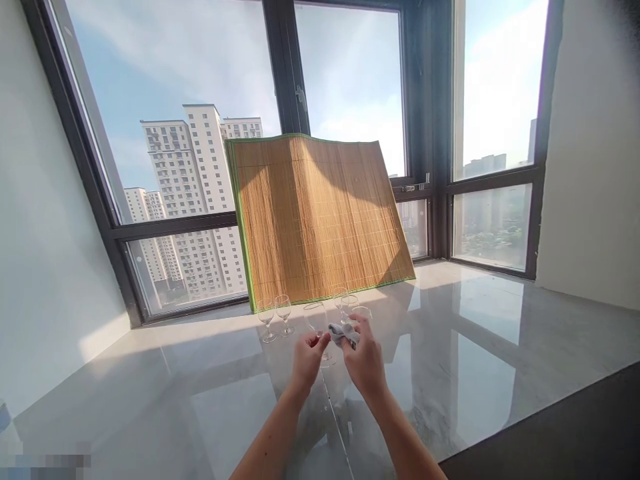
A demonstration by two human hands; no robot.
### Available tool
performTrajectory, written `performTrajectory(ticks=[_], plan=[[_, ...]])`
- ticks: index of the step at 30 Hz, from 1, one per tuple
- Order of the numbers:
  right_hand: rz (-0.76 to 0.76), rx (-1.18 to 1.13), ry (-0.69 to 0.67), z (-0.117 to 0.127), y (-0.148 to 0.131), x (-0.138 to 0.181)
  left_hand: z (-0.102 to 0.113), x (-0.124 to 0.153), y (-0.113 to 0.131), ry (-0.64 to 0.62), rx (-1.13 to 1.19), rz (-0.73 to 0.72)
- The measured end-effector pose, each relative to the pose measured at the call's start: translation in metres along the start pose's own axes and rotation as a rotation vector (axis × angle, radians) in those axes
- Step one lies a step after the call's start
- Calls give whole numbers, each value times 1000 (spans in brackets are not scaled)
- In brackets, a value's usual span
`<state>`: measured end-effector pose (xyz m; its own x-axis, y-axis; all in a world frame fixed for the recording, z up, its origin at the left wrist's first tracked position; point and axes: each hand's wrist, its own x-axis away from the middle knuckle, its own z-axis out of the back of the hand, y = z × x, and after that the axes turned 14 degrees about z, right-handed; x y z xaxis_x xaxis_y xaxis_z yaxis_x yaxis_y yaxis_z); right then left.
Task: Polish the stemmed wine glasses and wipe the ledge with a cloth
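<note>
- The left hand (306, 360) pinches the wine glass (318, 321) with thumb and fingers, holding it just above the counter (475, 347).
- The right hand (364, 360) is closed around a small cloth (343, 335), which it presses against the same glass.
- That glass is just in front of the bamboo mat (320, 217), which leans on the window.
- Two more glasses (275, 317) stand on the counter by the mat's lower left corner; others stand near the cloth.
</note>
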<state>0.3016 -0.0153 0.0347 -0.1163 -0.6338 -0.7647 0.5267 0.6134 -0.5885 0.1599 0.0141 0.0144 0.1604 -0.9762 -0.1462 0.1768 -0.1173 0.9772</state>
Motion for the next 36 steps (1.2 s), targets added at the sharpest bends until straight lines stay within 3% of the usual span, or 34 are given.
performTrajectory(ticks=[5,9,14,18,27,36], plan=[[15,128,-113,0,1,2,0,2,4,-11,204,148],[14,49,-127,-6,-2,2,1,-3,-3,14,250,205],[-21,-263,15,-5,-14,-3,9,-14,-15,174,2,201],[-23,-316,186,10,-22,-9,14,-19,-22,241,-266,91],[-81,-323,362,41,-16,-24,6,-17,-26,154,-539,-35],[-137,-396,412,48,-13,-28,-1,-19,-31,78,-466,17]])
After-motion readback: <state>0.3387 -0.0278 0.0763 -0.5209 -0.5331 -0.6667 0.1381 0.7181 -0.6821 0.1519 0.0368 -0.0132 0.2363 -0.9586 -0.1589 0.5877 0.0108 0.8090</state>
